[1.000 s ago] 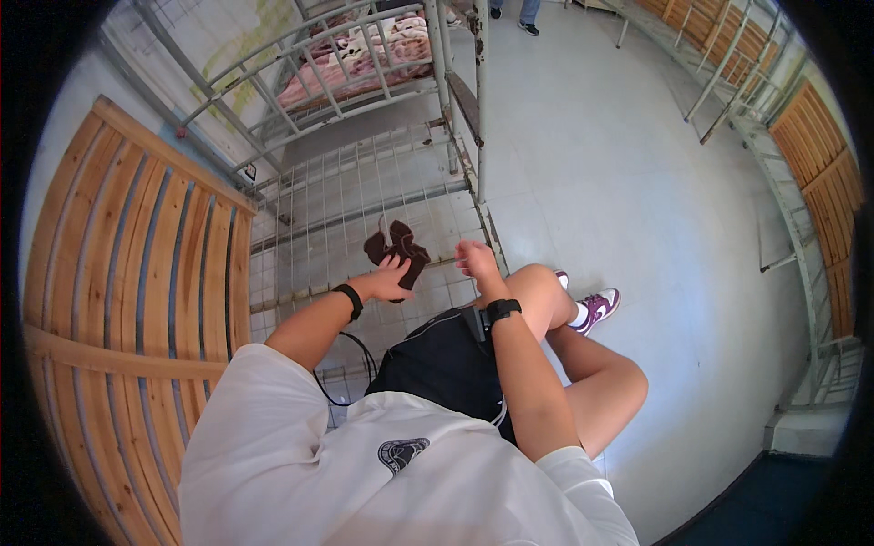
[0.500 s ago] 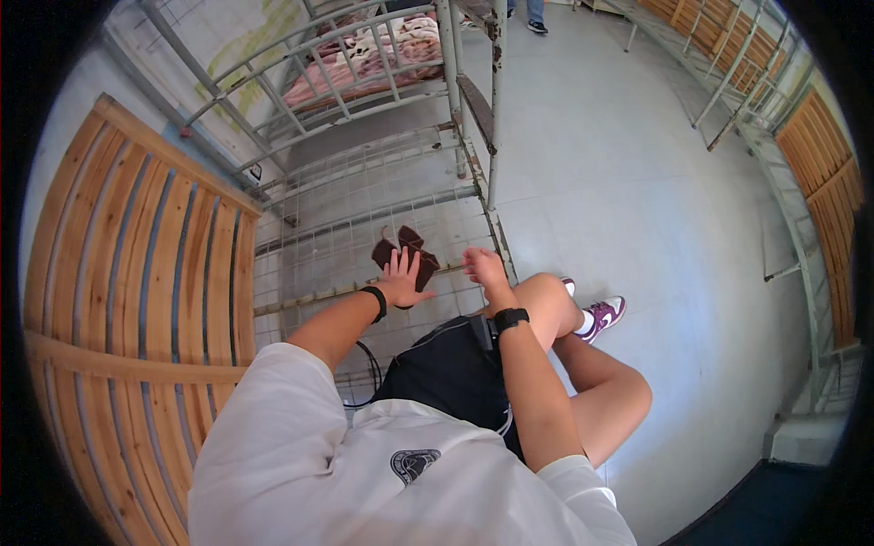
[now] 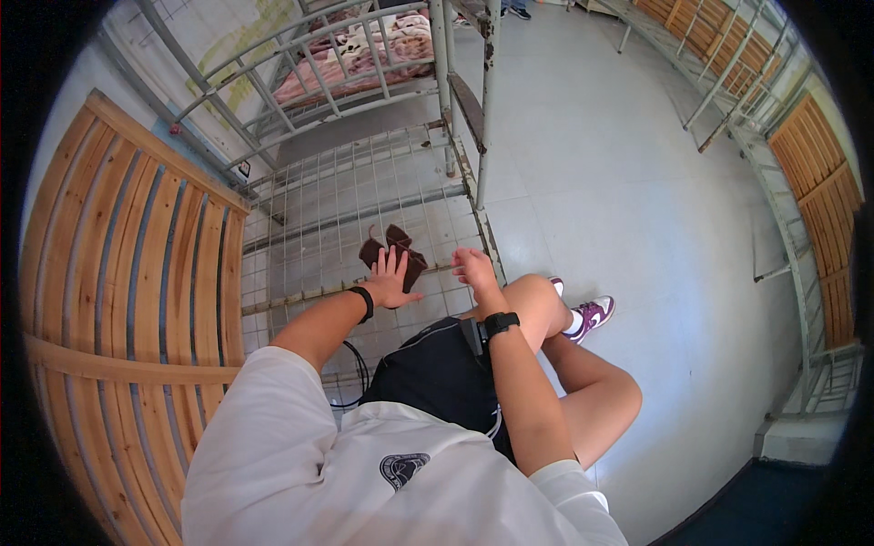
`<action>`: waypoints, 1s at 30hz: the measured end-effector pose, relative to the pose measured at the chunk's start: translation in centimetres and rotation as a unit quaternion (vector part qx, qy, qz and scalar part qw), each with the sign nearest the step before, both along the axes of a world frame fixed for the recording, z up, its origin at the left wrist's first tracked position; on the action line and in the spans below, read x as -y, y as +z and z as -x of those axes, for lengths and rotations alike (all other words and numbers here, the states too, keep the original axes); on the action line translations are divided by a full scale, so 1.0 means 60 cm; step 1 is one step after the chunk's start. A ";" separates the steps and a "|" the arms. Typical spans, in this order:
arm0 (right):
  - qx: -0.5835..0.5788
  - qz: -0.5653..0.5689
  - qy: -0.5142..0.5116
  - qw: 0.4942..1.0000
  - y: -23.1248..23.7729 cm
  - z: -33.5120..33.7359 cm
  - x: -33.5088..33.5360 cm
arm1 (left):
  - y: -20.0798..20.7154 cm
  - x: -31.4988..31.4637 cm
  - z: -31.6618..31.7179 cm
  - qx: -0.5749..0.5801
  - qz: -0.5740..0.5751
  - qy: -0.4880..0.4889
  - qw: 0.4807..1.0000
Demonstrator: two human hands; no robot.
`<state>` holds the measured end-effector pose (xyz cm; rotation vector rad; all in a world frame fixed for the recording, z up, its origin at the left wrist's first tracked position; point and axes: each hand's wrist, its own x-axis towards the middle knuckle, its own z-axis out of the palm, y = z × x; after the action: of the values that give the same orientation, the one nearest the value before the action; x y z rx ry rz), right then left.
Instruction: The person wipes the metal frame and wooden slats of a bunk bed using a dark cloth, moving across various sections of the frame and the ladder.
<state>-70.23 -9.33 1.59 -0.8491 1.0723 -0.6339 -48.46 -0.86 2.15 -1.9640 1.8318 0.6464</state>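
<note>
The brown cloth [image 3: 398,237] lies on the wire bed frame [image 3: 364,217], under and beyond the left hand's [image 3: 389,284] loosely spread fingers. The right hand's [image 3: 475,270] fingers bend nearby; whether closed, I cannot tell.

A dormitory room, it seems
Grey metal bed frames [image 3: 442,55] stand along both sides of a pale floor [image 3: 592,200] — a pink patterned blanket [image 3: 407,41] on one, wire mesh [image 3: 319,187] on the nearest, slatted wooden panels [image 3: 118,368] at either side.

Brown piece [image 3: 415,267] partly hidden behind left hand [image 3: 388,286]; distant person [image 3: 520,13] cut off above.
</note>
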 end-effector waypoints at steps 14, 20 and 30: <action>-0.013 0.002 0.011 1.000 0.001 0.001 0.005 | -0.013 0.001 -0.006 -0.004 0.022 -0.003 1.000; -0.006 0.001 0.008 1.000 -0.004 -0.004 0.000 | -0.013 -0.004 -0.008 -0.011 0.026 -0.009 1.000; 0.000 0.004 -0.005 1.000 -0.005 -0.005 0.006 | -0.022 -0.001 -0.012 -0.027 0.046 -0.008 0.999</action>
<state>-69.96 -9.66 1.26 -0.8512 1.0754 -0.6465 -47.75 -0.80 0.85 -2.0049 1.9409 0.6274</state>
